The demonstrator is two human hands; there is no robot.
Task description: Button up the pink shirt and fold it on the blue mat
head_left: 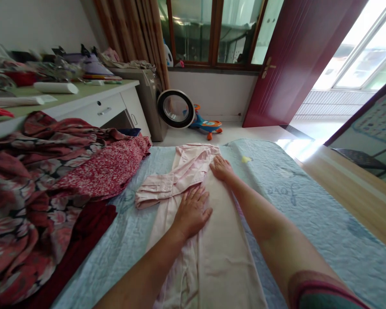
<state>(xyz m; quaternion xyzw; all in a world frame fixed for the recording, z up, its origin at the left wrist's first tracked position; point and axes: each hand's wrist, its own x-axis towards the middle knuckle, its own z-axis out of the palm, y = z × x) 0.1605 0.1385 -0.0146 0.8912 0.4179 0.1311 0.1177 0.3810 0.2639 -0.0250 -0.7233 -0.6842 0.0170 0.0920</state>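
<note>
A pale pink garment [218, 240] lies stretched lengthwise down the middle of a light blue bed cover [308, 206], with one part folded across at its left side. My left hand [193, 210] rests flat on the cloth, fingers spread, just below that folded part. My right hand [222, 168] lies flat farther up the garment, fingers stretched toward its far end. Neither hand grips anything.
A heap of red floral clothes [44, 180] covers the bed's left side. A cluttered white desk [92, 103] stands behind it, then a washing machine [170, 107] and a toy ride-on car [207, 124]. A wooden bed edge [357, 189] runs along the right.
</note>
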